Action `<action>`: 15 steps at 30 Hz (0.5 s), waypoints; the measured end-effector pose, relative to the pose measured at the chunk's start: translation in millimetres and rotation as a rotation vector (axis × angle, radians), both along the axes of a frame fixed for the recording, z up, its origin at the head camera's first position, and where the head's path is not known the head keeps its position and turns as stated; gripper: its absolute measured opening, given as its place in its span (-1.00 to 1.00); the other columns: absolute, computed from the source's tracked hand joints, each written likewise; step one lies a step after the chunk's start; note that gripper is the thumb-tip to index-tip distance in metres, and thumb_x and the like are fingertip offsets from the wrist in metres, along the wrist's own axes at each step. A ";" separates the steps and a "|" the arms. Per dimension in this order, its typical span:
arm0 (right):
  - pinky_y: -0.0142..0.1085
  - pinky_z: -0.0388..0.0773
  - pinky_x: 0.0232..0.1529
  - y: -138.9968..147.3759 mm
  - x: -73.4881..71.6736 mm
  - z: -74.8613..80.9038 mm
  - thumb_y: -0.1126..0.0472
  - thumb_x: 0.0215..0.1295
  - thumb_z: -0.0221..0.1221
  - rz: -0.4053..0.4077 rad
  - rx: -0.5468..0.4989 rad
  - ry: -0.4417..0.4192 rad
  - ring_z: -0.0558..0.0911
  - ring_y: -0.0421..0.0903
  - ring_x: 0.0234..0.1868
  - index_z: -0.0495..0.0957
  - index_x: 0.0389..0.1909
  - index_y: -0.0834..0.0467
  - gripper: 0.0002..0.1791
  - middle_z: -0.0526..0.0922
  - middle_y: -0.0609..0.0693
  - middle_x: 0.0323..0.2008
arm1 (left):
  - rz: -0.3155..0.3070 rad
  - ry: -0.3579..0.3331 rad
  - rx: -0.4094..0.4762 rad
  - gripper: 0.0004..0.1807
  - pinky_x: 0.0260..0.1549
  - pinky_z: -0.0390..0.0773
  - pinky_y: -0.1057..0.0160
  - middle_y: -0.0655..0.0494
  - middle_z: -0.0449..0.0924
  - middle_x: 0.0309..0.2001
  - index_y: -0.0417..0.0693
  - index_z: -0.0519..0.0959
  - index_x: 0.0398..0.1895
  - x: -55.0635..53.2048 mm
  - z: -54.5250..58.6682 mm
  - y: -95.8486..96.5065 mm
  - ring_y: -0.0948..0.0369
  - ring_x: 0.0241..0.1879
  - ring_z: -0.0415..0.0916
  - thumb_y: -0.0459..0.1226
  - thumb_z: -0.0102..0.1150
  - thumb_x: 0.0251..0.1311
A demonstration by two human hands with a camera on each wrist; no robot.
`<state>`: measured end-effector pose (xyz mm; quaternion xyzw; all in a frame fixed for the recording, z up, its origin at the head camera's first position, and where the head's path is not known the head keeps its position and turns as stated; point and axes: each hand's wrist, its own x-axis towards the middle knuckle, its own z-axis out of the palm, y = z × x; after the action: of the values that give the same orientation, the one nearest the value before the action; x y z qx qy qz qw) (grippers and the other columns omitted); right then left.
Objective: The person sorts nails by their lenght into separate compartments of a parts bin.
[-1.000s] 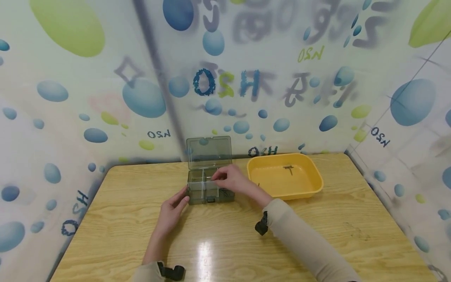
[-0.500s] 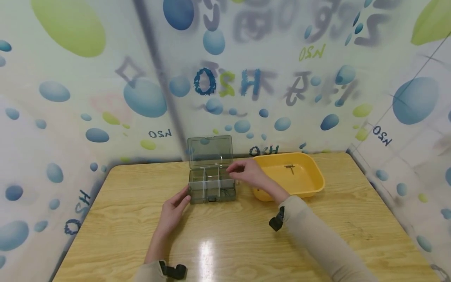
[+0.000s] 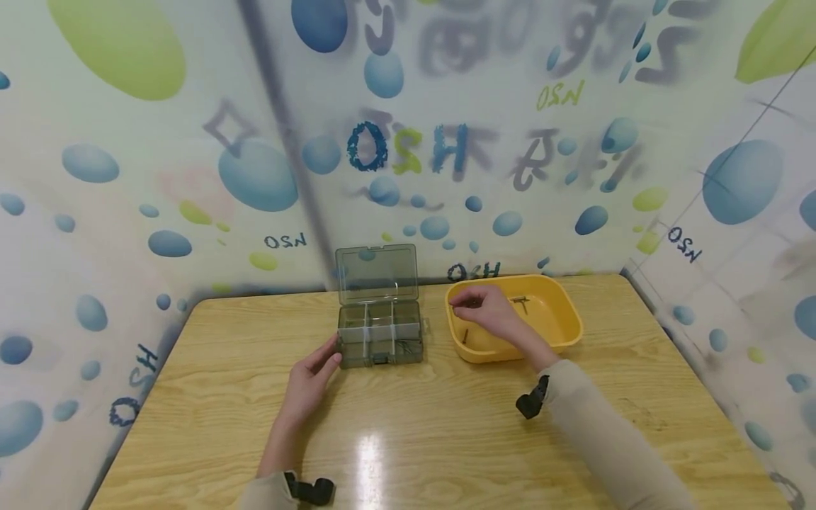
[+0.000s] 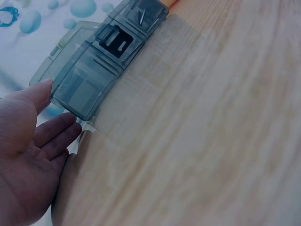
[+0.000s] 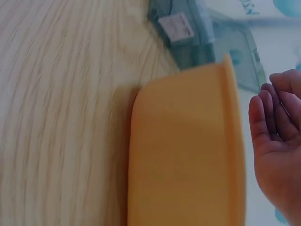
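A smoky see-through compartment box stands on the table with its lid raised behind it. Small dark metal pieces lie in its front right compartment. At the box's left end rests my left hand, thumb and fingers lightly at the corner and loosely extended. My right hand hovers over the left part of a yellow tray, fingers loosely bent, with nothing visible between them. Within the tray lie a screw-like piece below that hand and several thin dark metal pieces near the back.
The wooden table reaches toward me in front of the box and tray. Close behind both rises a patterned wall. A white label shows on the box's side in the right wrist view.
My right hand has moved right from the box's back compartments to over the yellow tray, its fingers loosened. My left hand has stayed at the box's left end.
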<state>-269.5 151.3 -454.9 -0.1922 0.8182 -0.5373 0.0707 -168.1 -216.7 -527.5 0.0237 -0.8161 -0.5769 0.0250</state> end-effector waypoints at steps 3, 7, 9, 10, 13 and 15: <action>-0.23 0.66 -0.08 8.4 3.4 3.2 0.35 0.38 0.29 -0.019 0.038 -0.010 0.68 0.05 -0.10 0.69 -0.02 0.39 -0.77 0.73 0.20 -0.11 | -0.007 -0.003 0.010 -0.50 0.24 0.35 0.49 -0.02 0.42 0.42 -0.11 0.47 0.44 -0.5 0.9 1.3 0.09 0.43 0.30 -0.18 0.16 0.51; -0.11 0.66 -0.04 17.2 3.6 4.0 0.34 0.38 0.29 -0.020 0.112 -0.003 0.68 0.06 -0.10 0.69 -0.01 0.39 -0.76 0.74 0.16 -0.13 | -0.017 -0.009 0.015 -0.50 0.31 0.33 0.38 0.01 0.41 0.42 -0.08 0.46 0.44 -1.4 3.5 1.2 0.10 0.45 0.28 -0.17 0.16 0.51; -0.11 0.66 -0.04 22.1 -0.6 -2.8 0.32 0.36 0.31 -0.013 0.149 0.000 0.68 0.01 -0.11 0.71 -0.03 0.34 -0.77 0.75 0.10 -0.14 | -0.017 -0.018 0.017 -0.50 0.30 0.32 0.41 0.01 0.40 0.43 -0.08 0.46 0.45 -2.0 2.7 0.0 0.11 0.45 0.27 -0.18 0.16 0.51; -0.10 0.66 -0.04 23.4 -1.0 -3.4 0.33 0.36 0.31 -0.009 0.166 -0.001 0.67 0.02 -0.11 0.71 -0.02 0.35 -0.77 0.75 0.11 -0.13 | -0.016 -0.022 0.016 -0.50 0.27 0.32 0.46 0.02 0.40 0.43 -0.08 0.46 0.45 -2.1 2.0 -0.4 0.12 0.45 0.27 -0.18 0.16 0.51; -0.09 0.65 -0.02 26.9 -3.5 -8.0 0.37 0.35 0.30 0.000 0.223 -0.014 0.67 0.02 -0.10 0.72 -0.02 0.34 -0.78 0.75 0.11 -0.11 | -0.014 -0.035 0.019 -0.50 0.28 0.32 0.44 0.01 0.38 0.44 -0.08 0.45 0.46 -2.6 -0.6 -1.3 0.11 0.45 0.26 -0.19 0.15 0.52; -0.08 0.65 -0.01 28.7 -4.8 -11.3 0.39 0.33 0.30 0.015 0.239 -0.028 0.67 0.02 -0.09 0.72 -0.03 0.33 -0.77 0.76 0.11 -0.10 | -0.014 -0.040 0.020 -0.49 0.32 0.32 0.34 0.01 0.37 0.44 -0.07 0.44 0.46 -2.6 -1.5 -1.3 0.11 0.46 0.26 -0.18 0.15 0.52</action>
<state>-274.3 180.0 -466.3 -0.1809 0.8740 -0.4378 0.1085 -170.7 -218.0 -529.0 0.0297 -0.8107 -0.5847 0.0041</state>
